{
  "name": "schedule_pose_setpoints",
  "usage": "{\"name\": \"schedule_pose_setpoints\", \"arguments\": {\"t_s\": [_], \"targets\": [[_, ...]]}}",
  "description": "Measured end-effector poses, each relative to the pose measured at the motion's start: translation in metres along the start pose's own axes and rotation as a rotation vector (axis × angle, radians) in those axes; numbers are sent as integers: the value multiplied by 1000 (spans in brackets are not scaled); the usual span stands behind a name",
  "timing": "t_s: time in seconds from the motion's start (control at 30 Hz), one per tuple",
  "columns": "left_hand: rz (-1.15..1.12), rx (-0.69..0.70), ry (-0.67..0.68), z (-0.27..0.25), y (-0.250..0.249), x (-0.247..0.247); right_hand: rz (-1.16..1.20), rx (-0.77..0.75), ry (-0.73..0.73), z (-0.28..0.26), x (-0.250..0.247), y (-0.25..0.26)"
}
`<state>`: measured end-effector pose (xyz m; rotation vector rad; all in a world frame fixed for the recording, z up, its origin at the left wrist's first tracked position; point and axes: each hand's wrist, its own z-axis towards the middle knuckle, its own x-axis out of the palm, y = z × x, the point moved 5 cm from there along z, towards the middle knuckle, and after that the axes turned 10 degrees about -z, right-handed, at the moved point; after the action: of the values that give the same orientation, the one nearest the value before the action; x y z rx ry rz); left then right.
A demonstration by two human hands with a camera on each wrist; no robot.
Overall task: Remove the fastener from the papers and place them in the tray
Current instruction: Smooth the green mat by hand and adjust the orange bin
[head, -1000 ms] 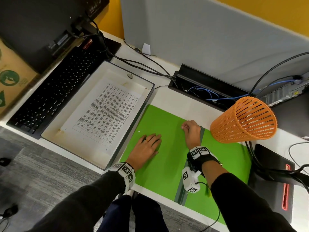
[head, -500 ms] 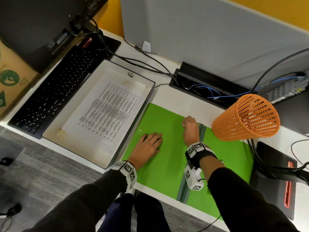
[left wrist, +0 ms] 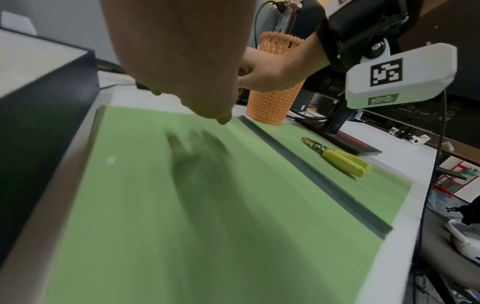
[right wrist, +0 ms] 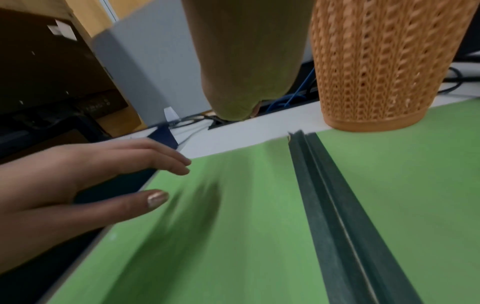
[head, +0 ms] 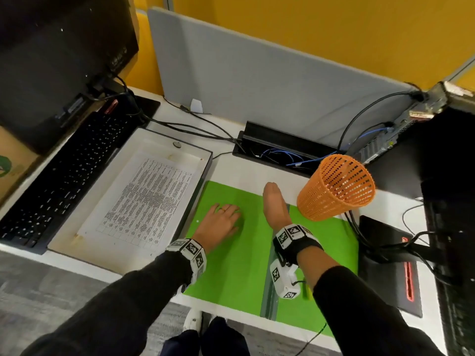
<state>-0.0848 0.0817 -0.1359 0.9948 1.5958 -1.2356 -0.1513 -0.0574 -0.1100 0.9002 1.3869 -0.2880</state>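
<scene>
Over the green folder [head: 231, 255] my left hand [head: 218, 223] hovers flat with fingers straight, holding nothing. My right hand [head: 274, 204] is raised near the folder's dark spine [right wrist: 335, 205] and the orange basket [head: 334, 187]; whether it pinches anything I cannot tell. The papers [head: 149, 199] lie in the tray [head: 64, 244].

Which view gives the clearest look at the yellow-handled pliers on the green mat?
The left wrist view: the yellow-handled pliers lie in full on the green mat, right of the dark strip. The head view shows only a yellow sliver beside the right forearm. The right wrist view shows none of them.
</scene>
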Motion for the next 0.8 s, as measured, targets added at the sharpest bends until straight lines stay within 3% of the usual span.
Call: {"name": "schedule_pose_setpoints", "arguments": {"t_s": [0.13,0.27,0.33,0.43,0.6,0.8], "targets": [[71,80,-38,35,-21,-38,49,-27,-180,5,-48,0],[85,163,-102,65,-49,-68,0,22,-257,6,-99,-12],[98,215,-116,75,-65,-77,43,-6,-355,0,-128,-26],[112,283,-132,85,-89,-87,32,81,-458,-12,-169,-60],[125,343,-182,94,-116,-104,91,243,-529,-24,-209,-100],[152,339,-185,96,-122,-107,131,324,-534,-27,-215,-120]]}}
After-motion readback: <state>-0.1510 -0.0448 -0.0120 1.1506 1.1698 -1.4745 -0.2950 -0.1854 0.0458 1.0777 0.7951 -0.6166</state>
